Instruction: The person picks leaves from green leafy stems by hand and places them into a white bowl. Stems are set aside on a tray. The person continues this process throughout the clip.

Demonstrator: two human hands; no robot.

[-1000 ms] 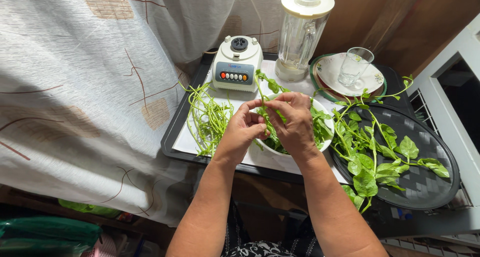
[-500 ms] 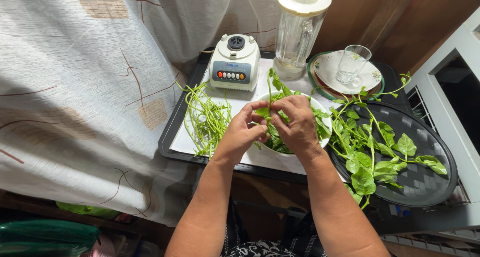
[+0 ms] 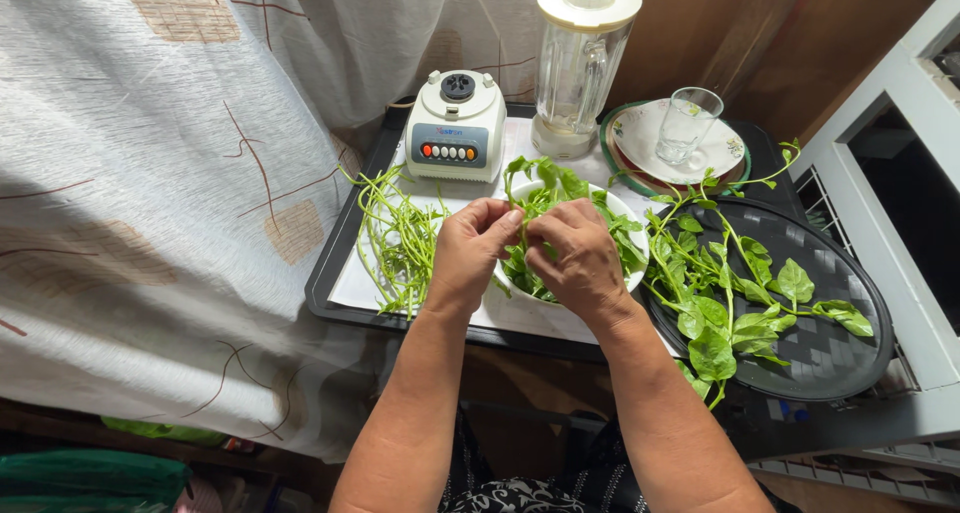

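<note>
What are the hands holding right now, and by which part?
Both the left hand and the right hand pinch one leafy green sprig by its stem, fingertips together over the white bowl of leaves.

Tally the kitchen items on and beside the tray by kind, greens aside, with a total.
Blender base: 1
Blender jar: 1
Glass: 1
Plate: 1
White bowl: 1
Round woven tray: 1
Black tray: 1
Total: 7
</note>
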